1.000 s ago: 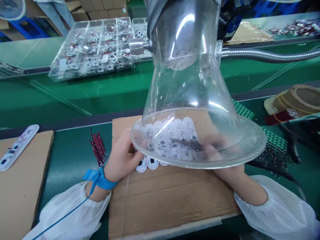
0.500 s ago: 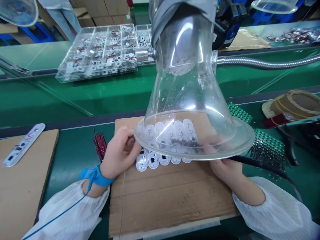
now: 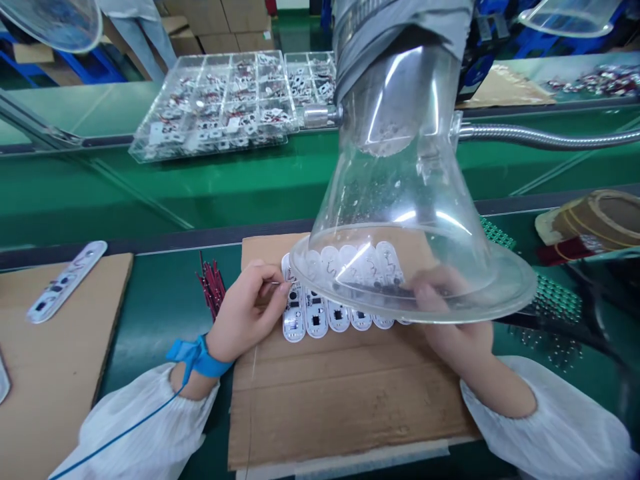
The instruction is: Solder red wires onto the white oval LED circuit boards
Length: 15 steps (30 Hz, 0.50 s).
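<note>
My left hand (image 3: 255, 300), a blue strap on its wrist, pinches a thin wire (image 3: 275, 283) at the left end of a row of white, rounded circuit boards (image 3: 316, 317). Under the clear fume hood (image 3: 400, 200), my right hand (image 3: 450, 313) is closed around a soldering iron (image 3: 525, 321); its dark handle and cable stick out to the right. The iron's tip is hard to make out through the plastic. Cardboard (image 3: 350, 400) lies beneath the boards. Left of my left hand is a bundle of dark red wires (image 3: 212, 287).
Another board (image 3: 67, 281) lies on cardboard at left. To the right are green perforated boards (image 3: 557, 300) and a brown roll (image 3: 590, 223). A clear compartment tray (image 3: 215, 100) of small parts sits on the shelf ahead. The hood's metal hose (image 3: 540, 137) runs right. A person (image 3: 140, 33) stands behind.
The view has shifted, so most things sit further right. My left fingers have closed over the end board with a wire showing. My right hand and the iron have drawn back from the boards.
</note>
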Tool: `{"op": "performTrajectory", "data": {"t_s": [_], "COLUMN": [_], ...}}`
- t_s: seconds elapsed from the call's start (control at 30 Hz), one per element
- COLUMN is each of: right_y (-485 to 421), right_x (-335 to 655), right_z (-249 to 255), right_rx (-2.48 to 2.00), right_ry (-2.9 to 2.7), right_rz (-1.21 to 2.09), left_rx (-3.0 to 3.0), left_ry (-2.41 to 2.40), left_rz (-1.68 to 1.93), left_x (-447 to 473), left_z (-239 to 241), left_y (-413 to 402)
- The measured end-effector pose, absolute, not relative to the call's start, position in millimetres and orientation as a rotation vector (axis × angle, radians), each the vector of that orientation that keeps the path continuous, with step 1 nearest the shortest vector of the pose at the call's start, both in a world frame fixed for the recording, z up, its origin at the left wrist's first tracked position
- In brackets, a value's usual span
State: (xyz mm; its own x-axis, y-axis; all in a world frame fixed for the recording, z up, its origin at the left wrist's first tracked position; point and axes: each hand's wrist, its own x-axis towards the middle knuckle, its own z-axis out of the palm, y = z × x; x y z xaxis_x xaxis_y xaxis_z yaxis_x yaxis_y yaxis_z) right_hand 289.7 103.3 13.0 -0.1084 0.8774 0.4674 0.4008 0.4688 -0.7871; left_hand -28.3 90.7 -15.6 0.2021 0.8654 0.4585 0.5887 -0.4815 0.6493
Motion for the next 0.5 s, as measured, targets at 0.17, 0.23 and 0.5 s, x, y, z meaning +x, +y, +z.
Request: {"op": "performTrajectory", "data": {"t_s": [0.17,0.23,0.5], "right_y": [105.8,104.7,100.1], "right_x": [283.5,285.8,295.4], "right_z": [3.5,-0.6,-17.4], "right_rx": [-1.143,-1.161,-1.198], "right_ry": [-1.69,-1.685,-1.753], "right_rz": [0.557,0.544,0.589], "left_rx": [2.208,2.223,2.169], "left_ry": [1.367,1.378,1.408], "left_rz": [1.14,1.111,1.041], "left_x": [-27.1,-26.6,-25.9], "left_z": [-11.7,-10.3,-13.2], "left_y": [91.8,92.3,90.4]}}
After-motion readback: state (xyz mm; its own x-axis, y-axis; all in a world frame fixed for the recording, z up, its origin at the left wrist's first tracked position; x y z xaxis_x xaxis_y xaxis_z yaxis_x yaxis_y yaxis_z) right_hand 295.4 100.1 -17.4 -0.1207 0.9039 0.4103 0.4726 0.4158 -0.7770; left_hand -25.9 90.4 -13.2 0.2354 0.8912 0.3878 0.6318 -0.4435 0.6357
